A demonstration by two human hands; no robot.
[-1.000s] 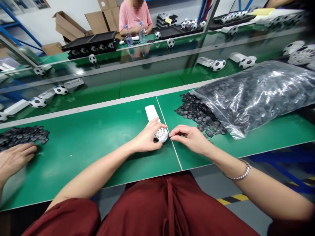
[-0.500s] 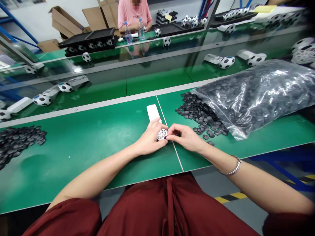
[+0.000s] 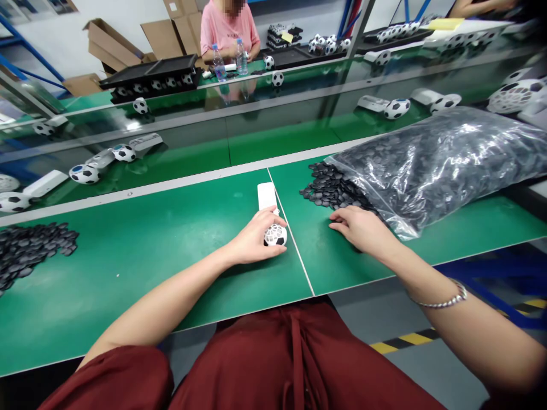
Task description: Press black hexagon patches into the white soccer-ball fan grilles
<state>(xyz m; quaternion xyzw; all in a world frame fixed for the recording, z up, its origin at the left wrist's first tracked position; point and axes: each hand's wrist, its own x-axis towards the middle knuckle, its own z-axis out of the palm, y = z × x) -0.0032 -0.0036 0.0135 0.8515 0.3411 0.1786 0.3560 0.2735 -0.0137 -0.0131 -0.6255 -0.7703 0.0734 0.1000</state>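
My left hand [image 3: 252, 236] is curled round a white soccer-ball-shaped piece [image 3: 276, 234], thumb on its near side and fingers on its far side. The ball's surface is an open white lattice, with black patches showing on its near part. A white flat handle-like part [image 3: 266, 195] lies just beyond the fingers, against the ball. Off to the right, my right hand [image 3: 361, 228] is over the table beside a heap of black plastic patches [image 3: 331, 185]. Its thumb and fingertips are slightly apart, and I see nothing between them. Its palm side is hidden.
A clear plastic bag [image 3: 448, 165] full of black patches lies at the right. Another black heap [image 3: 34, 250] is at the left. Ball-shaped pieces [image 3: 84, 173] with white parts lie on the green line [image 3: 273, 134] beyond. Across it sits a person in pink [image 3: 231, 28].
My right hand has left the ball and moved right, toward the black heap. A black patch now shows on the ball's near side. My left hand still holds the ball.
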